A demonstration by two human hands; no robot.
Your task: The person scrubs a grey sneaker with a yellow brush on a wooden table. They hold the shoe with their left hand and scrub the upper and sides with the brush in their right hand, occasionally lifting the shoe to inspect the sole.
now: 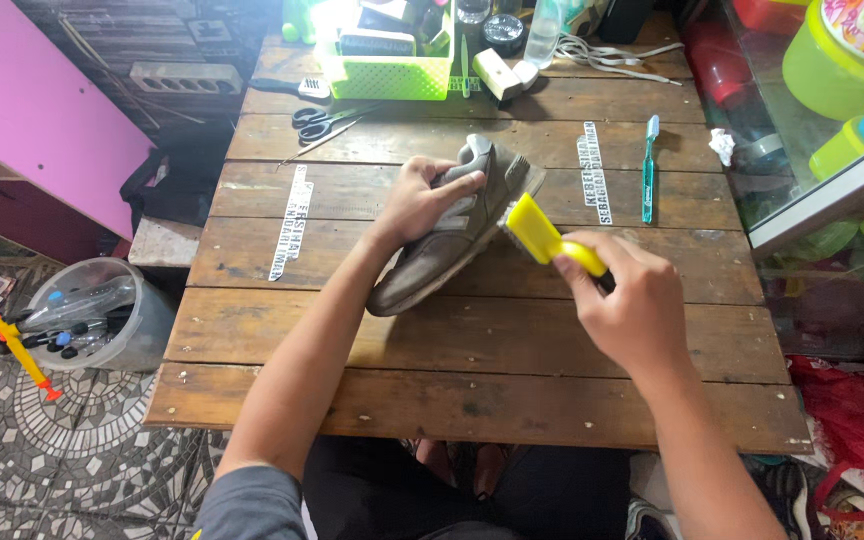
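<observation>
This looks like a small shoe-cleaning stall or workshop. A rough counter (472, 340) of worn wooden planks carries the tools of the trade: a green basket (389, 62) crowded with bottles and brushes, scissors (317, 122), a blue toothbrush (649, 165) and loose white laces (612, 55). A grey sneaker (452, 240) lies on the planks with a yellow brush (550, 240) against it. Beside the counter, a bucket (102, 315) of tools stands on a patterned tile floor (42, 460), and a glass case (822, 130) holds plastic tubs.
</observation>
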